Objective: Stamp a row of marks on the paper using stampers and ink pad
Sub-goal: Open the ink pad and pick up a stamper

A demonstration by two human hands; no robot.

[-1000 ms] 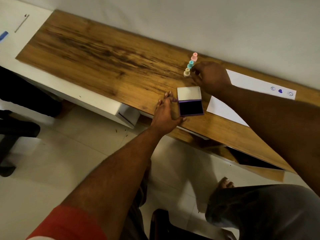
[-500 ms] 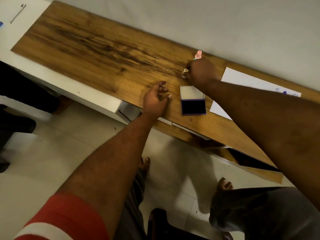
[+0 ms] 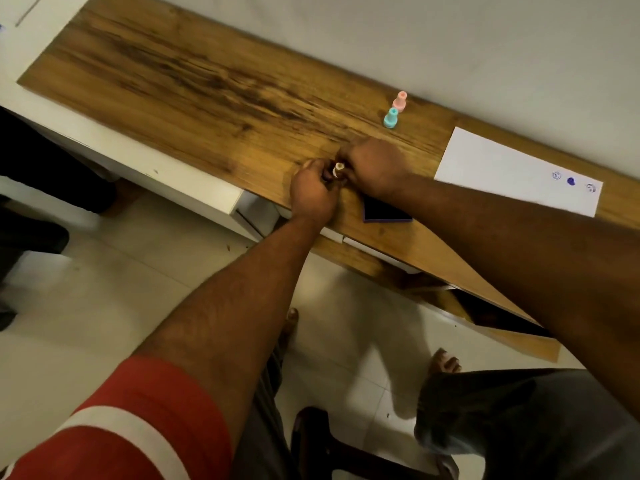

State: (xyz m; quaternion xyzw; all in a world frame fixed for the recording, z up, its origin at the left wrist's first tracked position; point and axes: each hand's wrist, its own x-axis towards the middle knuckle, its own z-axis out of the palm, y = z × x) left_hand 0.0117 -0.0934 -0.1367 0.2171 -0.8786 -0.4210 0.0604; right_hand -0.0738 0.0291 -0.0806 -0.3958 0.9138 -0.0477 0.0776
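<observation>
A small cream stamper [image 3: 338,169] is held between both hands above the wooden desk's front part. My left hand [image 3: 313,194] grips it from the left and my right hand [image 3: 375,166] from the right. The open ink pad [image 3: 384,211] lies just below my right hand, its lid hidden by the wrist. A teal stamper [image 3: 391,118] and a pink stamper [image 3: 400,100] stand upright near the wall. The white paper [image 3: 491,168] lies to the right with three blue marks [image 3: 571,181] at its far end.
The wooden desk [image 3: 194,77] runs along a grey wall. A white cabinet [image 3: 166,181] sits under its left front edge. My knees, feet and a dark stool are below on the tiled floor.
My right hand lifted the cream stamper from the row by the wall and brought it toward me. My left hand moved right from the desk edge and closed on it too.
</observation>
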